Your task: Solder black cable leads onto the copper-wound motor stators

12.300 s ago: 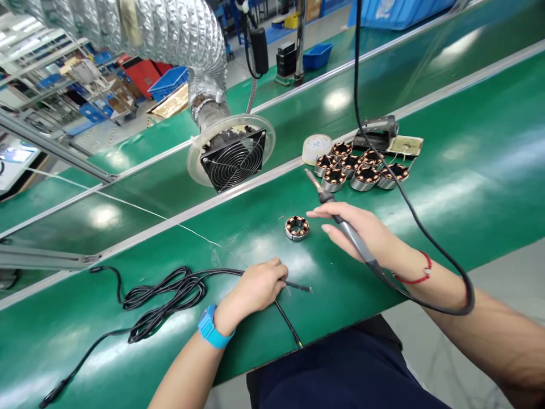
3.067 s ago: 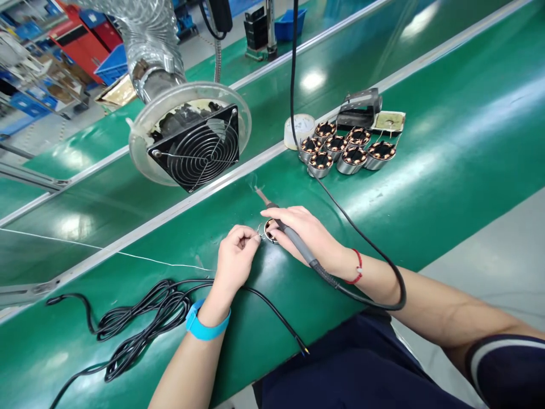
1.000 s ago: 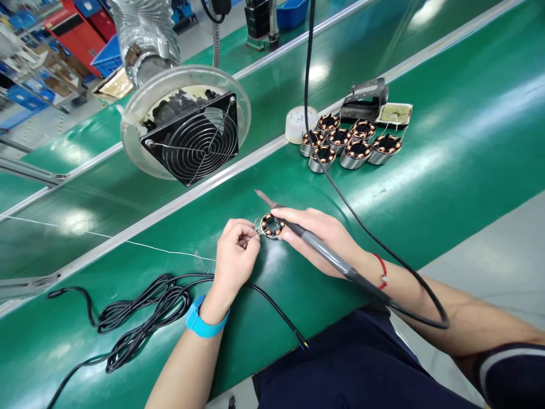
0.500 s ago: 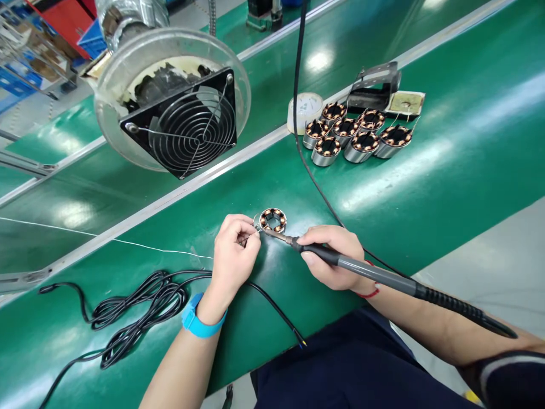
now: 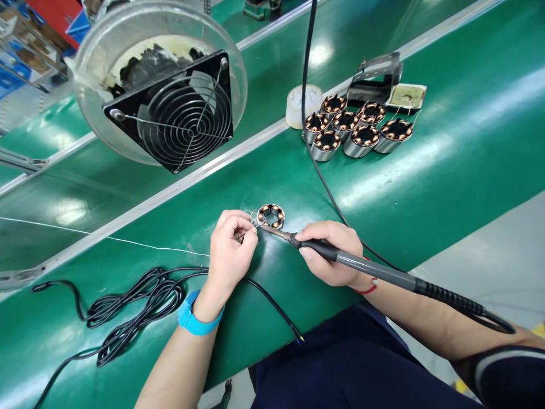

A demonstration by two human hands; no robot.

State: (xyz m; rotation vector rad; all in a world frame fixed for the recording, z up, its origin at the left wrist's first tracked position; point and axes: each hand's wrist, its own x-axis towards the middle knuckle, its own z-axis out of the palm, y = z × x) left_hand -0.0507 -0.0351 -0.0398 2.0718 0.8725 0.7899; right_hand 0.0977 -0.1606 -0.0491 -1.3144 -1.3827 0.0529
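My right hand (image 5: 330,251) grips a soldering iron (image 5: 374,270) by its dark handle. The iron's metal tip reaches the near left edge of a motor stator (image 5: 271,216), a ring of copper coils lying on the green bench. Beside the ring, my left hand (image 5: 232,245) is closed in a pinch on thin solder wire (image 5: 149,246), which runs in from the left. Short leads stand out from the stator by these fingertips; whether the fingers also hold a lead, I cannot tell.
A round fume extractor with a fan grille (image 5: 193,129) hangs at upper left. Several stators (image 5: 360,139) stand at the back near a tape roll (image 5: 303,107), a soldering-iron stand (image 5: 374,82) and a sponge tray (image 5: 407,97). Coiled black cable (image 5: 140,307) lies at left.
The view has shifted slightly, bringing the extractor a little up and left. Both hands keep their grips, and the iron's tip stays at the stator's near left edge.
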